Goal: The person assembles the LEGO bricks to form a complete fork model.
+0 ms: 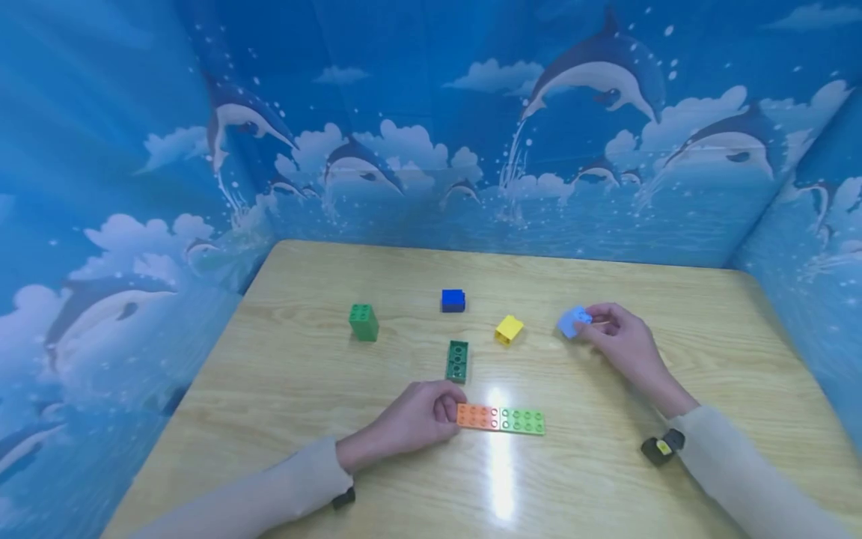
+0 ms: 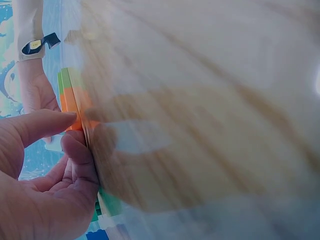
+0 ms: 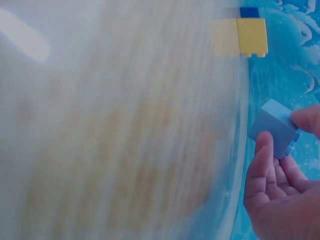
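Observation:
My left hand (image 1: 419, 419) pinches the left end of an orange building brick (image 1: 477, 417) lying on the table. A light green brick (image 1: 522, 421) sits end to end with it, studs up; whether the two are joined I cannot tell. Over at the right, my right hand (image 1: 622, 340) holds a light blue brick (image 1: 573, 322) between thumb and fingers. The right wrist view shows that light blue brick (image 3: 275, 127) tilted and raised off the tabletop, its studs toward the lower right. Just beyond the left hand lies a dark green brick (image 1: 457, 361).
A yellow brick (image 1: 509, 329) lies left of the right hand. Farther back is a dark blue brick (image 1: 453, 301), and a tall green brick (image 1: 364, 323) stands at the left. Blue dolphin-printed curtains (image 1: 417, 150) enclose the back and sides of the wooden table (image 1: 283, 389).

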The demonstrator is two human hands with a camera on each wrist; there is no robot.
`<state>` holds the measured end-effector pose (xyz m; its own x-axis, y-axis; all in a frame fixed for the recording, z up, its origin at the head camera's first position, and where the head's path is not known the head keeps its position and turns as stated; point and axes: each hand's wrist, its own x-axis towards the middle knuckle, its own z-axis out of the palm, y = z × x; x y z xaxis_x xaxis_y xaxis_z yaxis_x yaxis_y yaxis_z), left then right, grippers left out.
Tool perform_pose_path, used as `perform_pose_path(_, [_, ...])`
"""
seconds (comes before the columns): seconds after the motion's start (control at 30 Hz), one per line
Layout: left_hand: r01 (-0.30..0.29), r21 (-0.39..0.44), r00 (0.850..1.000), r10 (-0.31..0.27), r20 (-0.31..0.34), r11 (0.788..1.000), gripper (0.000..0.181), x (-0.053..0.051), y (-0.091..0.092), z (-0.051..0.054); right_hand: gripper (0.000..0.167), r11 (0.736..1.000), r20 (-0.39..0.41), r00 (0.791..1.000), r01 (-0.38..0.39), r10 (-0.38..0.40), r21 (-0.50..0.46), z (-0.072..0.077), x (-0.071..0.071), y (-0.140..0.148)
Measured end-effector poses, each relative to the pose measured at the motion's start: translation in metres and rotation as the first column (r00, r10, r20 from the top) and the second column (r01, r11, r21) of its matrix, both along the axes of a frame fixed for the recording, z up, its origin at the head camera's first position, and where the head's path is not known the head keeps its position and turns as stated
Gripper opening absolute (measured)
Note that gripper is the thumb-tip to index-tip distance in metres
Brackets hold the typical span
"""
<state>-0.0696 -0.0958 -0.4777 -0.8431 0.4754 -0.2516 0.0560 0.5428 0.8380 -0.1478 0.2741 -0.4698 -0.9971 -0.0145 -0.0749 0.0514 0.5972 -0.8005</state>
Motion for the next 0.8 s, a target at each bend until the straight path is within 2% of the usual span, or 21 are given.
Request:
perform_pose_path(0.23, [0.002, 0.008, 1.0, -0.002, -0.007, 1.0, 0.04, -0.001, -0.001, -0.001, 0.057, 1.0, -0.005, 1.0, -0.03, 0.03, 0.0, 0.003, 0.013, -0.005])
perform_pose_path(0.43, [-0.006, 0.026, 1.0, 0.006, 0.006, 1.0, 0.039, 0.002, -0.001, -0.004, 0.051, 0.995, 0.034, 0.996, -0.085, 0.087, -0.054, 0.001, 0.034, -0.005])
perform_pose_path(0.6, [-0.007, 0.028, 1.0, 0.007, -0.005, 1.0, 0.039, 0.002, -0.001, -0.005, 0.044, 0.987, -0.023, 0.988, -0.15, 0.149, -0.049, 0.003, 0.05, -0.01])
perform_pose_path(0.8, [-0.009, 0.019, 1.0, 0.009, 0.006, 1.0, 0.04, 0.001, -0.002, 0.0, 0.037, 0.972, -0.092, 0.971, -0.227, 0.221, -0.06, 0.009, 0.065, -0.019])
